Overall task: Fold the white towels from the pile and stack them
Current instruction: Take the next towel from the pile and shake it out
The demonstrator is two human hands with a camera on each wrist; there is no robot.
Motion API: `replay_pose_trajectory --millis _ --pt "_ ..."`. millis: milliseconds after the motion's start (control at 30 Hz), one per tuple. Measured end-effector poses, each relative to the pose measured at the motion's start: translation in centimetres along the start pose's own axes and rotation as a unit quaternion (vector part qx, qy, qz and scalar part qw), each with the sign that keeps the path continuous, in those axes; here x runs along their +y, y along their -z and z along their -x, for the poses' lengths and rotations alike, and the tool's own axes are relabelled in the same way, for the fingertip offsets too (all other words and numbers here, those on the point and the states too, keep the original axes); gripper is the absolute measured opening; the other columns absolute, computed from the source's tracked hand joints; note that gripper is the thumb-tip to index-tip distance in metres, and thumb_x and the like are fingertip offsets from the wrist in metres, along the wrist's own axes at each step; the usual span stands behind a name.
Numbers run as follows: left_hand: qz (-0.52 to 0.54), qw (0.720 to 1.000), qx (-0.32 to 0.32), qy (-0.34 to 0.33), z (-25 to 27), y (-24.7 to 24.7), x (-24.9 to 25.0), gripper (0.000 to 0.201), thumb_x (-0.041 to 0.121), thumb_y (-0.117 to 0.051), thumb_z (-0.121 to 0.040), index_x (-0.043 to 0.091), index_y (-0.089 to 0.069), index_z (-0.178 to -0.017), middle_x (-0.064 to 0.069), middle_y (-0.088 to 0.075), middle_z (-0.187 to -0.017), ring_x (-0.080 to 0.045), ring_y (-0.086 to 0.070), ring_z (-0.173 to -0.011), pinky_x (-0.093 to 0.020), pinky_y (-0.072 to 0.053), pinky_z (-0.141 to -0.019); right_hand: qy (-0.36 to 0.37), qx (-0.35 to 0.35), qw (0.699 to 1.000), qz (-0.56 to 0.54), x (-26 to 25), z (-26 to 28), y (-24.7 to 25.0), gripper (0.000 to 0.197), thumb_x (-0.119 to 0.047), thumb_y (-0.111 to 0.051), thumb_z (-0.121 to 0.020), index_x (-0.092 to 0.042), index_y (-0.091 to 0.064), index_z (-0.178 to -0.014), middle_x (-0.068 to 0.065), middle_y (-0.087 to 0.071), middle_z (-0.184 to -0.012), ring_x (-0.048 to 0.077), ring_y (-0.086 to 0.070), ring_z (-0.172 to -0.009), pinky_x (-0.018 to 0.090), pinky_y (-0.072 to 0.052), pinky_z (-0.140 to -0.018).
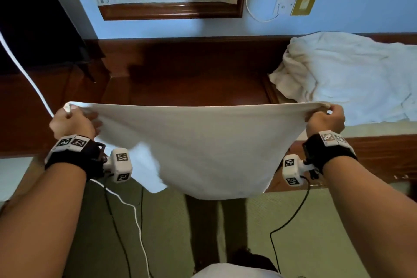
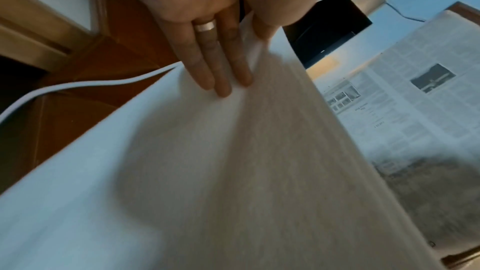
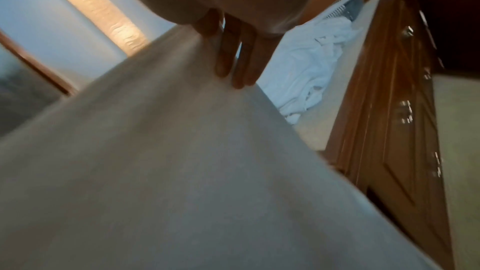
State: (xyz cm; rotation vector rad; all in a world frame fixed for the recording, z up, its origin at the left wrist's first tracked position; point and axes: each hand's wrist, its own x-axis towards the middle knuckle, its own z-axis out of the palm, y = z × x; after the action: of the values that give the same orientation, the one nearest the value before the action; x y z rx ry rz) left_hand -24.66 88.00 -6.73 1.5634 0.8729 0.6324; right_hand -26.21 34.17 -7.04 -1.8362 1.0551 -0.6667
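Note:
A white towel (image 1: 198, 149) hangs in the air, stretched wide between both hands in front of the wooden counter. My left hand (image 1: 72, 119) pinches its top left corner, and my right hand (image 1: 327, 117) pinches its top right corner. In the left wrist view my fingers (image 2: 215, 65) lie against the towel (image 2: 207, 171), thumb behind the cloth. The right wrist view has my fingers (image 3: 239, 56) on the towel (image 3: 182, 171) the same way. The pile of white towels (image 1: 343, 77) lies crumpled on the counter at the right, beyond my right hand.
A dark wooden counter (image 1: 191, 79) runs along the blue wall below a framed window (image 1: 171, 10) covered with newspaper. Cables (image 1: 135, 210) hang from my wrists over the green floor (image 1: 316, 232). Drawers (image 3: 389, 130) sit under the counter at the right.

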Motion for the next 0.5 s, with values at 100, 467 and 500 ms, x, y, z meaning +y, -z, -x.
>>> replay_pose_trajectory --millis 100,467,500 --pt "0.044 0.998 -0.020 0.051 -0.6 -1.4 -0.7 0.035 0.036 -0.038 -0.096 0.018 -0.066 -0.088 -0.009 -0.075 -0.091 -0.019 -0.073 -0.067 -0.033 -0.057 -0.055 -0.070 -0.010 0.994 -0.078 -0.2 0.0 -1.6 0.037 -0.014 -0.042 -0.081 -0.029 -0.063 -0.107 0.011 -0.068 -0.110 0.036 -0.065 -0.097 0.047 -0.057 -0.084" --pt "0.152 0.988 0.022 0.033 -7.1 -12.3 2.4 0.026 0.033 -0.041 -0.100 0.018 -0.060 -0.110 -0.008 -0.075 -0.093 -0.019 -0.076 -0.076 -0.035 -0.060 -0.061 -0.134 -0.003 0.959 -0.248 -7.3 -7.0 -13.4 0.039 -0.002 -0.030 -0.081 -0.026 -0.059 -0.094 0.008 -0.068 -0.081 0.029 -0.071 -0.073 0.049 -0.061 -0.069" --pt "0.154 0.987 0.023 0.029 -8.6 -13.7 2.9 0.031 0.034 -0.042 -0.098 0.015 -0.062 -0.113 -0.009 -0.075 -0.094 -0.020 -0.076 -0.077 -0.038 -0.061 -0.063 -0.127 -0.006 0.958 -0.256 -8.3 -8.1 -14.9 0.041 0.000 -0.031 -0.082 -0.024 -0.060 -0.098 0.009 -0.068 -0.082 0.028 -0.071 -0.073 0.049 -0.062 -0.070"
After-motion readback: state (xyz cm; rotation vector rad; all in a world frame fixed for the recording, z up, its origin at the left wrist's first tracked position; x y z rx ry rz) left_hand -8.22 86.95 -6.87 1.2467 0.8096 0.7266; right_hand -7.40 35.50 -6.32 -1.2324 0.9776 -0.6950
